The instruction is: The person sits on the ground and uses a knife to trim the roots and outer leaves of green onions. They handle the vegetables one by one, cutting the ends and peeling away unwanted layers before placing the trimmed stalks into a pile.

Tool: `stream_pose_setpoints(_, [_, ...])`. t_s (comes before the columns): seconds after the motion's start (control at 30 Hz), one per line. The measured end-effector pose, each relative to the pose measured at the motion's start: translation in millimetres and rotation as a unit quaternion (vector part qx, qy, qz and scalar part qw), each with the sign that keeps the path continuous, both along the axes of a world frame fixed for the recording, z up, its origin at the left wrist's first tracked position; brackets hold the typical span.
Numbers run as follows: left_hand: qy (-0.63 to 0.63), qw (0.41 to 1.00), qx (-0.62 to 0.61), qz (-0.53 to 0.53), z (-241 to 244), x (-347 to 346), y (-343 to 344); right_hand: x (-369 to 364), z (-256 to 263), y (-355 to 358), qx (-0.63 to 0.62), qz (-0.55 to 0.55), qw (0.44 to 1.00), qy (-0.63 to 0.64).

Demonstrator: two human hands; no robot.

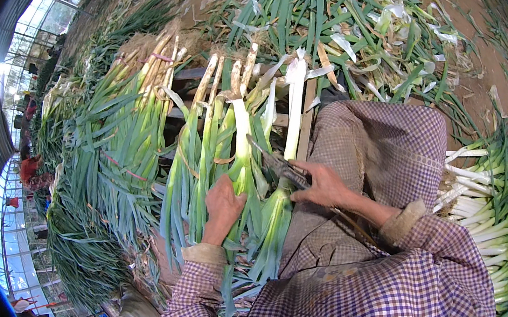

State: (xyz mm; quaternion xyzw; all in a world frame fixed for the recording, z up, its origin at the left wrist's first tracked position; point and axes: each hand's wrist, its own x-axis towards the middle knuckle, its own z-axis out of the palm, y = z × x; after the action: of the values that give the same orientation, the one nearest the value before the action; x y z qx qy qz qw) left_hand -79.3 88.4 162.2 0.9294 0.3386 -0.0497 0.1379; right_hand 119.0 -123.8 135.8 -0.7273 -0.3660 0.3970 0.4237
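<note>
My left hand (225,201) is closed around the green leaves of a leek (241,126), whose white shaft points away from me and whose brown outer skin is bunched near its root end. In my right hand (327,185) is a dark hand tool (284,168) with a thin pointed tip, apparently an air blow gun; its tip lies beside the held leek's shaft. A brownish hose or cord (355,226) runs behind my right wrist. Just right of the tool lies a leek with a bare white shaft (296,100). Unpeeled leeks (201,103) lie left of the held one.
The leeks rest over a wooden frame (307,118). A bundle of rooted leeks (144,93) lies to the left. Stripped leaves and skins (336,17) are heaped ahead on the soil (473,67). White-shafted leeks (474,206) are stacked at my right, beyond my knee (405,138).
</note>
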Motion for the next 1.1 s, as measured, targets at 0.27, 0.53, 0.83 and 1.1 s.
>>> stream_pose_setpoints(0.27, [-0.016, 0.999, -0.043, 0.015, -2, -2, -1, 33, -27, 60, 0.022, -0.057, 0.998, -0.025])
stream_pose_setpoints(0.53, [-0.054, 0.973, -0.198, 0.102, -12, -22, 24, 17, 6, -5, 0.003, 0.057, 0.998, 0.02])
stream_pose_setpoints(0.83, [-0.106, 0.915, -0.338, 0.193, -35, -36, 23, -9, 36, -65, -0.081, 0.144, 0.986, 0.008])
stream_pose_setpoints(1.1, [-0.145, 0.859, -0.422, 0.251, -22, -29, 14, -6, 15, -30, -0.01, 0.077, 0.997, -0.01])
